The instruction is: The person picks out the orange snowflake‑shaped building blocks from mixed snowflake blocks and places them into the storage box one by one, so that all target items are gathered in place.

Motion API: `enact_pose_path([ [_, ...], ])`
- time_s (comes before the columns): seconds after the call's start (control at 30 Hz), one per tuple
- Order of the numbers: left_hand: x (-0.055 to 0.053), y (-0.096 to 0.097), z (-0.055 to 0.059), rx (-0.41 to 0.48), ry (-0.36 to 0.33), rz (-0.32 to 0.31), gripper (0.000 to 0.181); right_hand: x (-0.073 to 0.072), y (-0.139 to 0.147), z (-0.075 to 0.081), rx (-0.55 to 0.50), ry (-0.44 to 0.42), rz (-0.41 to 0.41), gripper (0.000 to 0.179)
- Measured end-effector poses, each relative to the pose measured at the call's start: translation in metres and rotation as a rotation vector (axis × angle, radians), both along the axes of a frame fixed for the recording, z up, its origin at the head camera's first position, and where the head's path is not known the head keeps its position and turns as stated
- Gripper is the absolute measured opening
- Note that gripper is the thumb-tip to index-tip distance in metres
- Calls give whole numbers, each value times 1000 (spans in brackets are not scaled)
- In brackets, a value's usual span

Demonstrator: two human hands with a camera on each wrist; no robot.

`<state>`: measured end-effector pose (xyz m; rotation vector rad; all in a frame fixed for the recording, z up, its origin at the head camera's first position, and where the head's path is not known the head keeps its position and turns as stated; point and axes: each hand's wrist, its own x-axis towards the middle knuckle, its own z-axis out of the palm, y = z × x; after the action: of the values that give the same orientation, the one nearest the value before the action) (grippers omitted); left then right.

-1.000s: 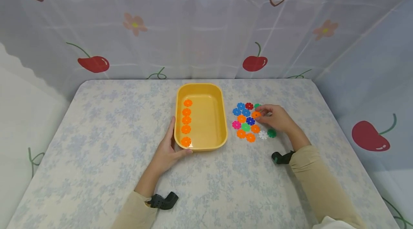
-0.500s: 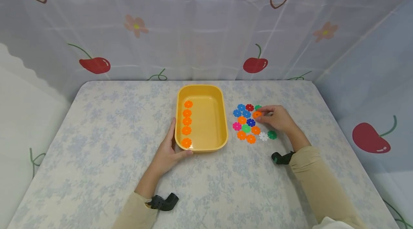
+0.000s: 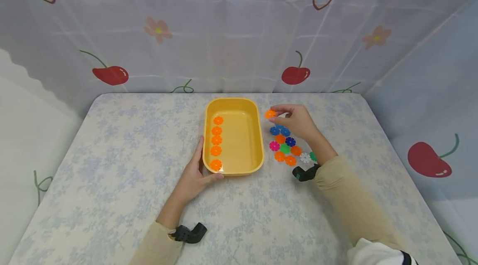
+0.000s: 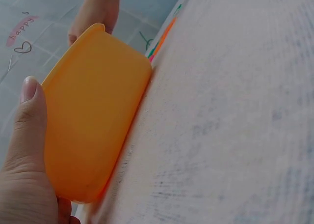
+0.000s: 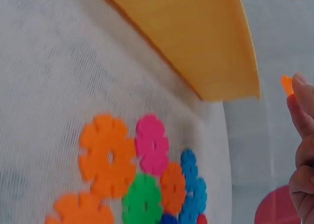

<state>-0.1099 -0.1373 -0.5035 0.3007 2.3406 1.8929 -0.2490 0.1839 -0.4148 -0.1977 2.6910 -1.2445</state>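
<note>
Your right hand pinches an orange disc in its fingers, held above the table just right of the yellow tray, centre frame. Your left hand cups the tray's near-left corner, thumb along the near rim, likely to steady it. Five orange discs line its left side; mixed colours lie below your right hand.

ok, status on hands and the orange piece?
Right hand pinches orange disc, lifted beside the tray's right rim. Left hand holds yellow tray at its near-left corner. Nothing between disc and tray.
</note>
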Motion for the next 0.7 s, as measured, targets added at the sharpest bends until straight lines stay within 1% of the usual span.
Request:
enact_pose_path([
  [0.13,0,0,0,9,-1,-4,121,-3,-31,3,-19,34,77,38],
  [0.23,0,0,1,11,-3,-11,121,-7,-54,2,17,18,110,38],
  [0.33,0,0,2,9,-3,-15,121,-11,-74,0,116,19,152,41],
  [0.4,0,0,2,1,-1,-14,120,-14,-84,-2,208,47,196,41],
  [0.47,0,0,2,-7,-1,-11,120,-16,-93,-4,310,103,241,39],
  [0.53,0,-1,2,-14,1,-7,119,-17,-100,-6,391,153,275,35],
  [0.63,0,0,3,-20,6,-5,119,-19,-109,-9,470,232,316,30],
  [0.7,0,0,3,-23,11,-8,119,-19,-113,-12,498,274,334,26],
])
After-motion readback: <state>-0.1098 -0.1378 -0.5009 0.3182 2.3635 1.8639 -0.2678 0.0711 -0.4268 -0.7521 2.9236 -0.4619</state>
